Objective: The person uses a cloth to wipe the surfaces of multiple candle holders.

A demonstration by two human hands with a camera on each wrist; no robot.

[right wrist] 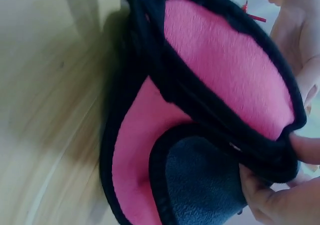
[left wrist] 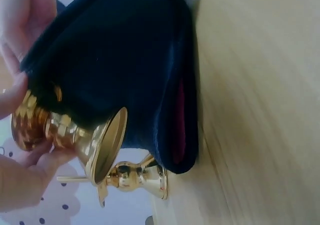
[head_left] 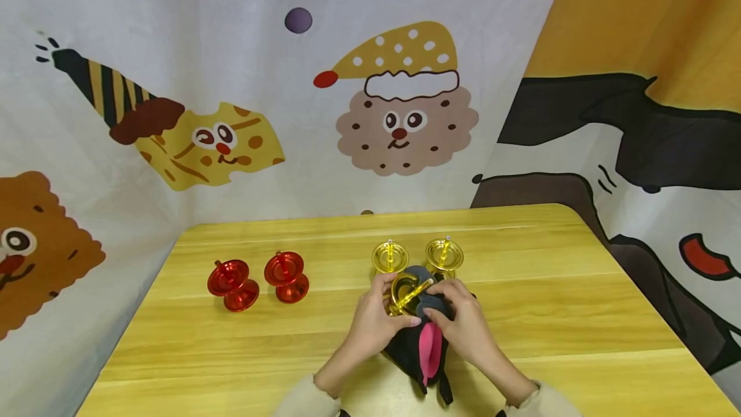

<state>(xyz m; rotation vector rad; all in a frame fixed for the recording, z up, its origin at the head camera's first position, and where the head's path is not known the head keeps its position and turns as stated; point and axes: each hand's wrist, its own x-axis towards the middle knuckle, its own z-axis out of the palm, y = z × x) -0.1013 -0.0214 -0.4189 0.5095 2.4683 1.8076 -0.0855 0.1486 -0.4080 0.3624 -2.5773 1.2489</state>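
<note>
My left hand [head_left: 370,324] grips a shiny gold candle holder [left wrist: 105,145], tilted on its side, with its cup and spike facing up and to the right in the head view. The flared base shows in the left wrist view. My right hand [head_left: 466,324] pinches the edge of a folded soft cloth piece [right wrist: 220,60], black outside with pink and dark grey faces and black trim. The cloth lies against the gold holder between both hands. Part of the holder is hidden behind fingers and cloth.
Two more gold candle holders [head_left: 390,257] stand upright just beyond my hands. On the left of the wooden table [head_left: 278,359] stand two red candle holders [head_left: 233,282] of like shape. A cartoon-printed curtain [head_left: 249,50] hangs behind the table.
</note>
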